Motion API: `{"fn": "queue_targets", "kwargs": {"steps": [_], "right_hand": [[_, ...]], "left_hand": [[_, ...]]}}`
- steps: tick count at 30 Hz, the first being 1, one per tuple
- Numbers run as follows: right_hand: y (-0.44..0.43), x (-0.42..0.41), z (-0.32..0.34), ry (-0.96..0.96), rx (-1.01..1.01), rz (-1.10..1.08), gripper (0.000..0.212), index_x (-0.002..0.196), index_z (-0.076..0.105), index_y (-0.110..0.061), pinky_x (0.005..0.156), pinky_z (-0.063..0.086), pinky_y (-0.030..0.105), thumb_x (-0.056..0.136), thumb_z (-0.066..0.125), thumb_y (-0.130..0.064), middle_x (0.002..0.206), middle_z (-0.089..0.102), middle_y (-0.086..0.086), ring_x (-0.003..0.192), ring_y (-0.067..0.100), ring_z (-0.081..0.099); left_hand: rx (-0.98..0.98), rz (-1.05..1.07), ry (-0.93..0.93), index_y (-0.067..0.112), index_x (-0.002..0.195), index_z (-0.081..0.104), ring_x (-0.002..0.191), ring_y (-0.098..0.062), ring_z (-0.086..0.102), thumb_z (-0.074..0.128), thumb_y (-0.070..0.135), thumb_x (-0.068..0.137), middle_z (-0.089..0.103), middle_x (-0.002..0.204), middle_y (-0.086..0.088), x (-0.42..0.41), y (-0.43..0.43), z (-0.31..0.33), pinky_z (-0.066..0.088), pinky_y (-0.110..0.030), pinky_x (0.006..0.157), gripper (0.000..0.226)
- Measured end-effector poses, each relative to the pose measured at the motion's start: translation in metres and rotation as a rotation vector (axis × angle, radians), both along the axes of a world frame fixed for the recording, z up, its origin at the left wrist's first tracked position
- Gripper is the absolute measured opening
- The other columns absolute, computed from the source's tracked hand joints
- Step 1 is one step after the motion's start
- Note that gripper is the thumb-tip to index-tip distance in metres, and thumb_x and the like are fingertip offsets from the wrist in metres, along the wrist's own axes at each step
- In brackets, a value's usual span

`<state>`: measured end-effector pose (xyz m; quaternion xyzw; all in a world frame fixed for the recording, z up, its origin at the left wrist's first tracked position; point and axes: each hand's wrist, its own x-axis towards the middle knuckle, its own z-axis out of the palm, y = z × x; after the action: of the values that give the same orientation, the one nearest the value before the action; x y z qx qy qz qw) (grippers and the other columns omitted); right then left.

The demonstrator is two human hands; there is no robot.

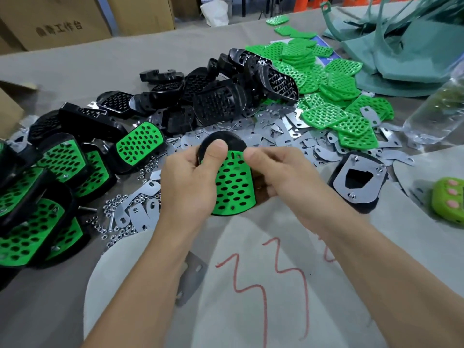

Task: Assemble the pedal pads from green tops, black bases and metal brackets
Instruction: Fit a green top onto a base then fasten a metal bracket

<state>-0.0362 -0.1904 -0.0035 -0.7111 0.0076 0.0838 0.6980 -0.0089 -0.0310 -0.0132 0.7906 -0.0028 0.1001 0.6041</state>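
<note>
In the middle of the head view I hold one pedal pad (233, 187), a green perforated top lying on a black base. My left hand (193, 182) grips its left side with the thumb pressed on the upper end. My right hand (281, 172) grips the right side, thumb on the top right corner of the green top. Loose black bases (216, 101) are heaped behind, loose green tops (326, 96) to the right of them. Metal brackets (283, 136) are strewn between the heaps and my hands.
Finished green-and-black pads (60, 187) are piled at the left. Nuts and bolts (118, 217) lie by my left wrist. An upturned black base with a bracket on it (356, 182) sits at the right, beside a clear plastic bag (437, 114). Cardboard boxes (57, 18) stand behind.
</note>
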Motion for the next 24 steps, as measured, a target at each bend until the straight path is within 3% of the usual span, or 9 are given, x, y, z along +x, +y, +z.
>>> {"fn": "queue_targets", "kwargs": {"steps": [3,7,10,12,16,19,24], "right_hand": [[0.005,0.001,-0.001,-0.048,-0.024,-0.082,0.027,0.086,0.073,-0.010,0.058,0.060,0.040,0.100,0.060,-0.029,0.082,0.075,0.010,0.070,0.026,0.073],[0.006,0.001,-0.004,-0.100,-0.020,-0.131,0.024,0.084,0.076,-0.007,0.056,0.059,0.061,0.096,0.064,-0.024,0.082,0.074,0.020,0.070,0.039,0.072],[0.007,0.000,-0.005,-0.150,-0.083,-0.157,0.024,0.084,0.077,-0.008,0.047,0.057,0.059,0.094,0.065,-0.027,0.078,0.073,0.020,0.062,0.033,0.070],[0.006,-0.001,-0.006,-0.118,-0.074,-0.152,0.023,0.086,0.078,-0.009,0.047,0.057,0.059,0.096,0.066,-0.027,0.081,0.073,0.023,0.068,0.043,0.071],[-0.001,0.001,-0.003,-0.013,0.046,-0.039,0.018,0.093,0.077,-0.009,0.066,0.062,0.051,0.099,0.064,-0.021,0.092,0.076,0.020,0.082,0.038,0.075],[-0.008,-0.002,0.001,0.058,0.237,0.146,0.022,0.117,0.070,-0.003,0.088,0.059,0.046,0.098,0.058,-0.001,0.111,0.073,0.023,0.103,0.038,0.072],[-0.009,-0.003,0.002,0.048,0.256,0.113,0.030,0.119,0.067,0.007,0.089,0.059,0.052,0.090,0.060,0.010,0.112,0.070,0.032,0.105,0.050,0.067]], "left_hand": [[0.019,-0.046,-0.016,0.015,0.075,0.065,0.050,-0.008,0.049,0.062,0.051,0.087,0.055,0.054,0.001,-0.005,-0.005,-0.002,0.039,-0.027,0.046,0.039],[0.098,-0.018,-0.081,0.020,0.073,0.062,0.047,-0.004,0.043,0.061,0.049,0.089,0.051,0.050,0.013,-0.008,-0.006,-0.005,0.033,-0.016,0.044,0.033],[0.163,0.012,-0.115,0.030,0.069,0.063,0.047,-0.004,0.045,0.061,0.053,0.088,0.053,0.050,0.018,-0.011,-0.006,-0.005,0.032,-0.013,0.045,0.030],[0.158,0.019,-0.093,0.034,0.066,0.066,0.046,-0.002,0.046,0.062,0.053,0.086,0.054,0.050,0.019,-0.011,-0.006,-0.005,0.032,-0.012,0.045,0.028],[0.037,0.015,0.006,0.024,0.077,0.069,0.049,-0.009,0.049,0.063,0.055,0.081,0.056,0.053,0.011,-0.009,-0.006,-0.005,0.041,-0.030,0.048,0.032],[0.007,0.029,0.036,0.026,0.078,0.071,0.051,-0.010,0.054,0.062,0.062,0.078,0.062,0.056,0.008,-0.009,-0.006,-0.002,0.050,-0.039,0.051,0.036],[-0.087,-0.032,0.096,0.022,0.078,0.075,0.066,-0.029,0.071,0.064,0.067,0.070,0.073,0.075,-0.014,-0.013,-0.003,0.001,0.059,-0.061,0.062,0.047]]}}
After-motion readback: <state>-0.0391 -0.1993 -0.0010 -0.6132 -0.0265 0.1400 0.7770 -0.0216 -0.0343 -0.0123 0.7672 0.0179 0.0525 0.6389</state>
